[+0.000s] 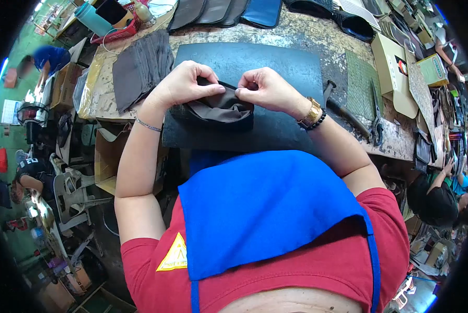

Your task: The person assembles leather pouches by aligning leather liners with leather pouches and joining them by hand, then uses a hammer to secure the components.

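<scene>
A dark pouch-like piece with a grey-brown fabric lining (221,108) is held over the black mat (291,62). My left hand (189,86) pinches its upper rim between thumb and fingers. Close beside it, my right hand (268,91) grips the same rim, thumb against a curled finger. The lining bunches in folds below both hands, and the dark outer body hangs toward the mat's near edge.
Dark fabric pieces (142,68) are stacked left of the mat. To the right lie a hammer (349,115), scissors (376,115), a green cutting mat (360,83) and a cardboard box (393,73). Dark and blue pouches (261,11) line the back. Other people are at both sides.
</scene>
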